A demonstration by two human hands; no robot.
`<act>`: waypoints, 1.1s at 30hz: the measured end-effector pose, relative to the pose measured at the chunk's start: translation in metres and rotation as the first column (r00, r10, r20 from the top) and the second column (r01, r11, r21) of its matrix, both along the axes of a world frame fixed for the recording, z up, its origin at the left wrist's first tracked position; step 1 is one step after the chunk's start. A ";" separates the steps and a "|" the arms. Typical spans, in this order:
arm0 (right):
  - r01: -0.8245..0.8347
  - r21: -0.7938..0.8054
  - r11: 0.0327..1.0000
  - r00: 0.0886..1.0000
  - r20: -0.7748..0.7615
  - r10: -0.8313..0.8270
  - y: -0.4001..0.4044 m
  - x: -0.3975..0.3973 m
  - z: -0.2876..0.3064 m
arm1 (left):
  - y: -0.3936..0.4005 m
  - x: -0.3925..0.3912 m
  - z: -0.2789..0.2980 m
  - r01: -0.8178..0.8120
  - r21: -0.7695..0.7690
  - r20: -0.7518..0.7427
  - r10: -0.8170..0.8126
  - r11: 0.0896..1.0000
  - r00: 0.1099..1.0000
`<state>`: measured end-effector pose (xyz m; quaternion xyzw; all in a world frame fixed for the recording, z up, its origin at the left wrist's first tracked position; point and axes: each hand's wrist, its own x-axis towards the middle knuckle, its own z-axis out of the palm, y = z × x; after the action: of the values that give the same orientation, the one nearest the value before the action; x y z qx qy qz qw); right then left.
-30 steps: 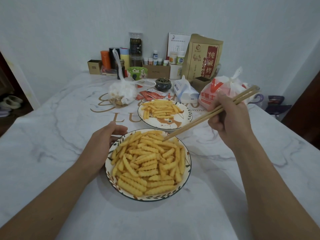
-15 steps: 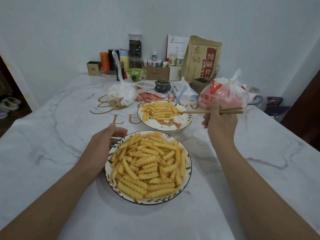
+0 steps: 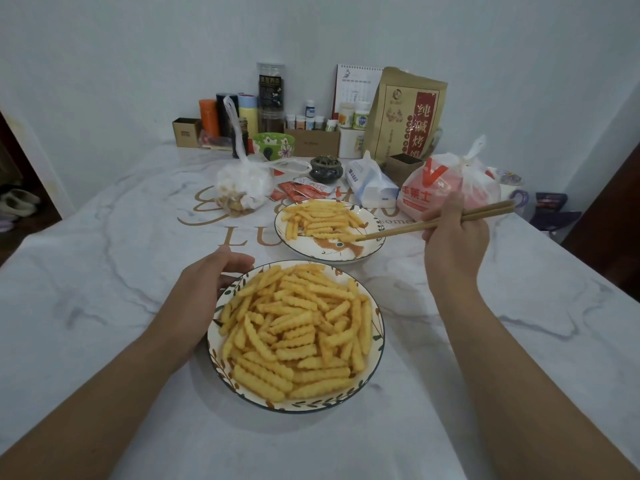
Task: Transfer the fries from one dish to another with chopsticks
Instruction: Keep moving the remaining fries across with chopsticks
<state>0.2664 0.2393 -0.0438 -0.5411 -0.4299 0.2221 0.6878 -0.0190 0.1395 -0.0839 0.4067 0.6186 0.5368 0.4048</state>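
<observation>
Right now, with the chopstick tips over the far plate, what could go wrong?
1. The near plate is heaped to its rim; lifting a fry may knock others onto the table.
2. Fries must cross the gap between plates; one slipping from the chopsticks would land on the table.
3. The far plate has no hand steadying it; a push could shift it.

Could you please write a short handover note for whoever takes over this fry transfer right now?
Left hand: open, resting against the near dish's left rim.
Right hand: grips the chopsticks, tips over the far dish, seemingly at a fry.
Near dish is piled with fries; far dish holds a smaller pile.
Done: some fries already in the far dish.
Left: the transfer is unfinished; both dishes hold fries.
</observation>
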 end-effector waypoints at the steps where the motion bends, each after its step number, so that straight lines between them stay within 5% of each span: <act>1: 0.006 0.000 1.000 1.000 -0.015 -0.006 0.000 0.002 0.000 | 0.000 0.000 0.000 0.000 -0.001 -0.003 0.000 1.000 1.000; 8: -0.031 0.021 0.999 0.997 -0.075 0.033 -0.001 0.004 0.003 | 0.000 -0.001 -0.001 -0.009 -0.004 -0.006 0.009 1.000 1.000; 17: -0.183 -0.009 0.983 0.965 0.188 0.182 -0.009 -0.003 -0.002 | 0.000 -0.002 0.000 0.000 -0.002 0.014 0.000 1.000 1.000; 21: -0.176 0.059 0.983 0.976 -0.116 0.182 -0.016 -0.002 0.015 | 0.000 -0.001 0.000 -0.005 -0.003 0.019 0.005 1.000 1.000; 24: -0.360 0.067 0.931 0.879 -0.309 0.362 -0.026 0.003 0.028 | 0.000 -0.001 0.000 -0.003 -0.008 0.011 0.003 1.000 1.000; 27: -0.509 0.057 0.859 0.818 -0.278 0.504 -0.036 0.007 0.033 | 0.000 0.000 0.000 -0.008 -0.012 0.016 0.008 1.000 1.000; 33: -0.485 0.032 0.874 0.850 -0.216 0.480 -0.038 0.003 0.035 | 0.000 -0.001 0.000 -0.007 -0.001 0.011 0.007 1.000 1.000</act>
<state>0.2690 0.2017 -0.0088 -0.3964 -0.4714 0.4505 0.6464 -0.0197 0.1398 -0.0837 0.4014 0.6178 0.5403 0.4064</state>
